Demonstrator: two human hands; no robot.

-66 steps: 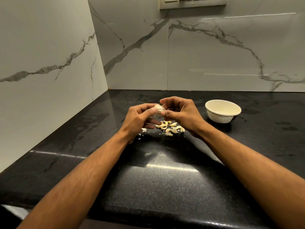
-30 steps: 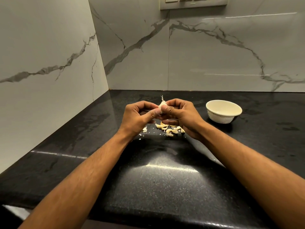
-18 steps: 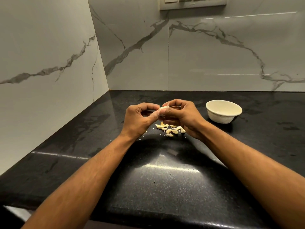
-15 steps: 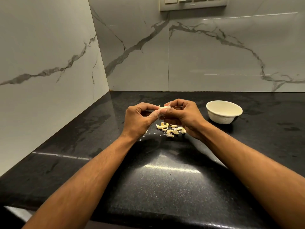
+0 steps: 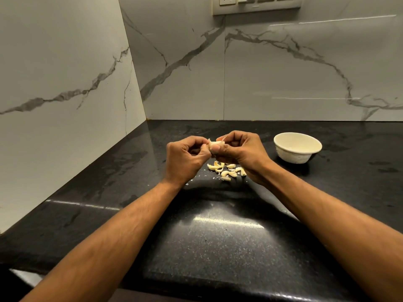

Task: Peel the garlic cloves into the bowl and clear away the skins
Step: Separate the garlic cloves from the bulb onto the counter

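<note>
A pale garlic clove [image 5: 214, 144] is held above the black counter between both hands. My left hand [image 5: 185, 159] pinches its left end with thumb and curled fingers. My right hand [image 5: 239, 150] pinches the right side, thumb pressed on the clove. Below the hands lies a small pile of garlic cloves and skins [image 5: 226, 170] on the counter. A cream bowl [image 5: 297, 147] stands to the right of my right hand; what it contains is hidden from this angle.
The black granite counter [image 5: 218, 247] runs into a corner of white marble walls. A switch and socket panel [image 5: 257, 4] sits high on the back wall. Tiny white skin flecks [image 5: 189, 180] lie near my left wrist.
The upright wisp of skin seen a second ago is folded down between the fingers. Both hands stay together over the pile, shifting only slightly as they work the clove.
</note>
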